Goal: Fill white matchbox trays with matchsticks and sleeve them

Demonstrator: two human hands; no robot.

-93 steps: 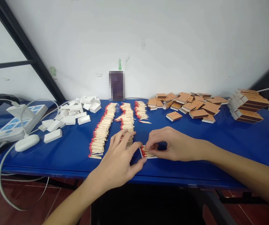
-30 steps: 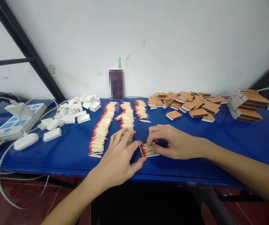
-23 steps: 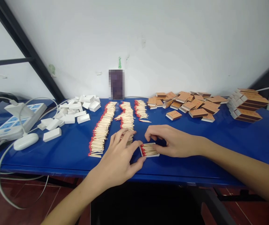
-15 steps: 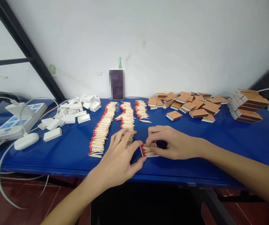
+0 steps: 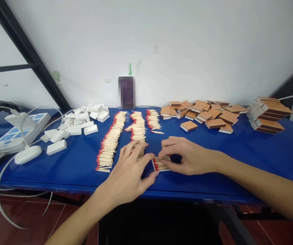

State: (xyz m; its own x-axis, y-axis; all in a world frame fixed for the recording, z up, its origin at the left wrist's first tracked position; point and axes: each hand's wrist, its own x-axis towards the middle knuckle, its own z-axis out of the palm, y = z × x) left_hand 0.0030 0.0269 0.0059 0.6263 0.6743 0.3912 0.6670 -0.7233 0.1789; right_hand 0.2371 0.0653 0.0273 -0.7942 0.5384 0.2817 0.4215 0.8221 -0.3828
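A white matchbox tray filled with red-headed matches lies on the blue table near its front edge. My left hand grips the tray's left end between thumb and index finger, its other fingers resting over the middle row of matches. Over the tray's right part, my right hand has thumb and fingertips closed in a pinch on the matches inside. Its fingertips partly cover them. To the left runs a long row of matches, and a shorter row lies farther back.
White empty trays are heaped at the back left, beside a power strip with cables and a white device. Orange matchbox sleeves lie piled at the back right. Stacked matchboxes stand farther right. A dark pixelated rectangle stands against the wall.
The view has shifted very slightly. Both hands keep their places at the tray, with the right fingertips barely moved over the matches.
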